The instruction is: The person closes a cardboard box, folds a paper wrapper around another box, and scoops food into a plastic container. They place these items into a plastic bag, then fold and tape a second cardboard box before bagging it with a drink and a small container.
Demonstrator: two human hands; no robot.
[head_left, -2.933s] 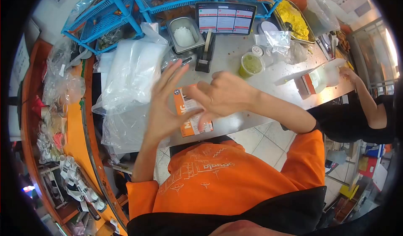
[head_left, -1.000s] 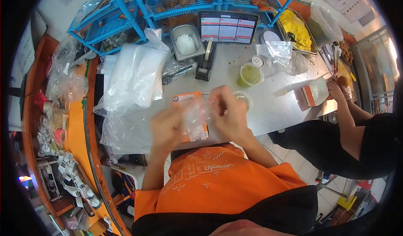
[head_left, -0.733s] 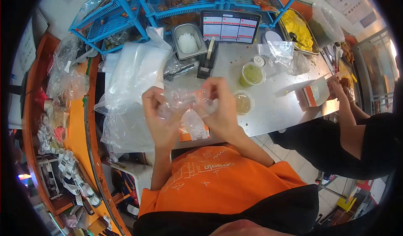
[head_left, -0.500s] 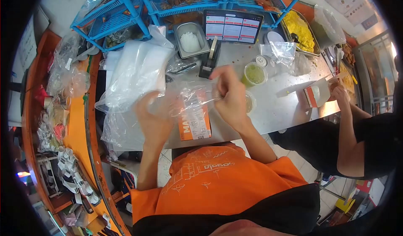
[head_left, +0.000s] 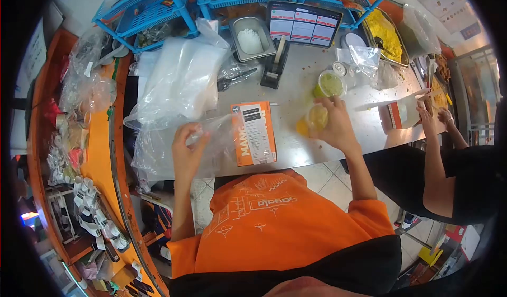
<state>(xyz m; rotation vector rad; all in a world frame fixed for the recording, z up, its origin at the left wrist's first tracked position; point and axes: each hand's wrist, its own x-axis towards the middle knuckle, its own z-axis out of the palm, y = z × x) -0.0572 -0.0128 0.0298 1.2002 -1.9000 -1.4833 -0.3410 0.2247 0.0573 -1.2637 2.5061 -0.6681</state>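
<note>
A steel counter [head_left: 359,138] stretches before a person in an orange shirt, with a pile of clear plastic bags [head_left: 177,80] at its left side. Beside the pile sits an orange mango box [head_left: 255,133], between the two hands and apparently touched by neither. Beyond the right hand [head_left: 338,130] stands a cup of green liquid [head_left: 330,85].

The right hand is closed around a small clear cup of yellow liquid [head_left: 317,116], blurred and seemingly tilted, just right of the box. The filled cup should feel fairly light, its thin wall giving under a squeeze and perhaps slick if wet; the best hold is around the upper wall, kept level.

The left hand [head_left: 187,152], fingers pinched, grips a thin clear bag [head_left: 219,130] on the box's left. Nearly weightless, limp and slippery, it is best taken by the edges of its mouth.
</note>
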